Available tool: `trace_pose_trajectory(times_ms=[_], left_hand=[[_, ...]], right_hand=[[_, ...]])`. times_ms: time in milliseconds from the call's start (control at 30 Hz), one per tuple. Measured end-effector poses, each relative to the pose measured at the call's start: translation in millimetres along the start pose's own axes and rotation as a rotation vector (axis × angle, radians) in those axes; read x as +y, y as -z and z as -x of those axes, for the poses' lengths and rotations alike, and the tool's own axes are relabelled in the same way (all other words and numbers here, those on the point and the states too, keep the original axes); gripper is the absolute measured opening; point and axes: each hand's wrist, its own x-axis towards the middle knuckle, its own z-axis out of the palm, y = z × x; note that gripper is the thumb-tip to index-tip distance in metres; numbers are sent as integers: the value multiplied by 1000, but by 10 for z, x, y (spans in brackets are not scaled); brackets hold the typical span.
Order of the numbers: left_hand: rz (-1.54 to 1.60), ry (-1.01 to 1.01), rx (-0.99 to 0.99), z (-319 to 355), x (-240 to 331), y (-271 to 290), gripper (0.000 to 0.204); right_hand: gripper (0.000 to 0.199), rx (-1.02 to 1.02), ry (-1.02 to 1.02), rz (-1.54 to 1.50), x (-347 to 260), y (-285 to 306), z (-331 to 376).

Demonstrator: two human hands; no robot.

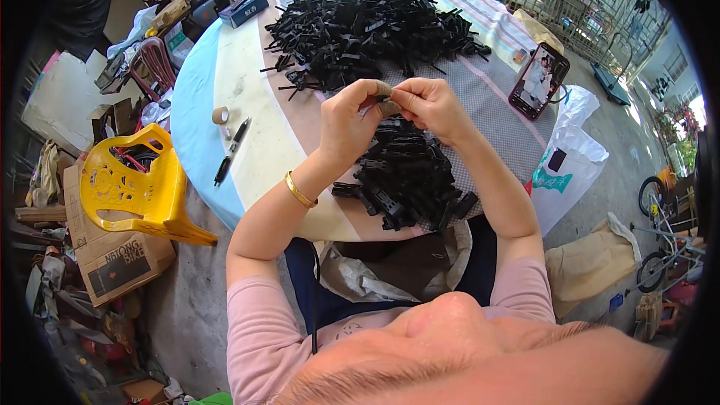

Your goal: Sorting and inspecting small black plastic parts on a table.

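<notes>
Grip: left hand [349, 121] and right hand [433, 105] pinch one small black clip [388, 107] together.
Place: above the near clip pile [409, 176] on the desk [262, 142].

Black plastic clips [367, 26] heaped on surface [247, 82] clothed in cream, pale blue and grey check. Beside heap: black pen [231, 151], tan tape roll [220, 115]. Yellow chair [135, 187]. Gold bangle [299, 192]. Pink sleeves [255, 315].

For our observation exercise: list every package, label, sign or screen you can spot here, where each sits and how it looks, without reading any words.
Phone: right side of the table, propped up, dark red case, lit screen showing a picture.
Tissue box: far left edge of the table, oblong, dark blue with a white label.
Cardboard box: floor at left, under the yellow chair, brown with black print.
Plastic bag: right of the table, white with teal print.
</notes>
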Motion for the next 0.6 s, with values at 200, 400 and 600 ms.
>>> trace_pose_trajectory(times_ms=[200,400,600], left_hand=[[-5,12,-184,-2,264,45,38],[-68,-241,-632,-11,248,42,36],[196,107,-590,-28,136,60,24]], right_hand=[[19,290,295,701,112,498,-233],[19,508,209,1306,722,974,-654],[26,423,47,1372,770,878,-665]])
